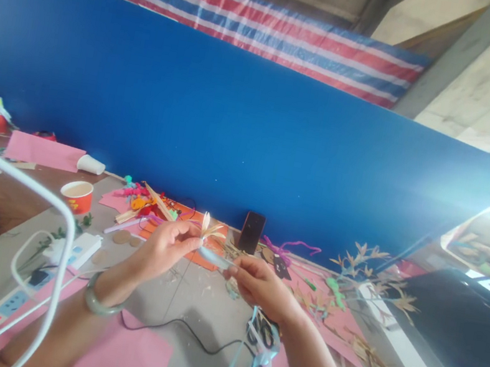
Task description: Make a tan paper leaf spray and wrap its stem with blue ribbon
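My left hand (pixel 172 246) pinches a small flower-like piece with pale, straw-coloured petals (pixel 214 230) that point up and to the right. Between my two hands a light blue ribbon (pixel 215 258) is stretched, one end at the base of the petals. My right hand (pixel 258 282) has its fingers closed on the ribbon's other side. Below that hand a tangled bundle of light blue ribbon (pixel 263 364) hangs or lies, which I cannot tell. Dark-handled scissors (pixel 262 331) are partly hidden behind it.
A phone (pixel 251 233) leans against the blue partition (pixel 235 131). Dried flower stems (pixel 361 261) and pink paper (pixel 134 354) lie around. At left are a paper cup (pixel 76 197), a power strip (pixel 16 298) and a white cable or tube (pixel 62 265). A black cord (pixel 182 322) crosses the table.
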A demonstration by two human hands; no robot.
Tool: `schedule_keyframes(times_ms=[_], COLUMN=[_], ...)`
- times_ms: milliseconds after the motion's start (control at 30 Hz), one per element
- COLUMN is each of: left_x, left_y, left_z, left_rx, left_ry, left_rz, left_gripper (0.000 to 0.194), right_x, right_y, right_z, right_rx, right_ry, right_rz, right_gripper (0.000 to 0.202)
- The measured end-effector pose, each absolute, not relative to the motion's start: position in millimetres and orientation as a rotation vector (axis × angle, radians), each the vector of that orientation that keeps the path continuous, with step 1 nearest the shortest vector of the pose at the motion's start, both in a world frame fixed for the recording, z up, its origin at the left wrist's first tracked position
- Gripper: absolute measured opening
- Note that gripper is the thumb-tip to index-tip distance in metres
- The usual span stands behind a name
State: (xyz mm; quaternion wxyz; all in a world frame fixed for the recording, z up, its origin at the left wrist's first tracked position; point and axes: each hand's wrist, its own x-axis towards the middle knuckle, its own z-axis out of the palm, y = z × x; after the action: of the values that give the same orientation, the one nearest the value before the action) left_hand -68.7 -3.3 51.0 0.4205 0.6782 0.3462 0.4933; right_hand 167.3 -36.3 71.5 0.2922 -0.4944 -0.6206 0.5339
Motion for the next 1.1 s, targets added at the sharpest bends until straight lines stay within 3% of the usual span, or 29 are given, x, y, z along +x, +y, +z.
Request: schedule_keyframes(times_ms=[533,733,867,1000,1100], left_x=[-86.6,-85.6,-83.0,-82.1,-80.7], left_y=[-16.7,-18.4,-15.3,-7.5,-3.6], left_z=[67.6,66.5,63.1,56.1,48.9], left_rx=[1.589,1.586,1.513,1.440,1.418], left_ry=[0.811,0.787,0.800,0.828,0.762], left_rz=[1.167,1.170,1.242,1.496,1.635], left_gripper=[0.016,0.018,0.017,0.017,0.014], right_x=[231.5,248.3,237.0,211.0,197.5], right_y=[-49.6,-49.8,-64.4,-110.7,-149.0], right_z=[60.8,52.4,63.9,77.0,67.0], right_rx=[-1.235,-1.273,-1.308,-1.095,-0.995], right_ry=[-1.599,-1.582,-1.679,-1.895,-2.190], right_rz=[1.606,1.574,1.006,0.168,-0.160], right_gripper=[0.028,0.039,0.038,0.010,0.017])
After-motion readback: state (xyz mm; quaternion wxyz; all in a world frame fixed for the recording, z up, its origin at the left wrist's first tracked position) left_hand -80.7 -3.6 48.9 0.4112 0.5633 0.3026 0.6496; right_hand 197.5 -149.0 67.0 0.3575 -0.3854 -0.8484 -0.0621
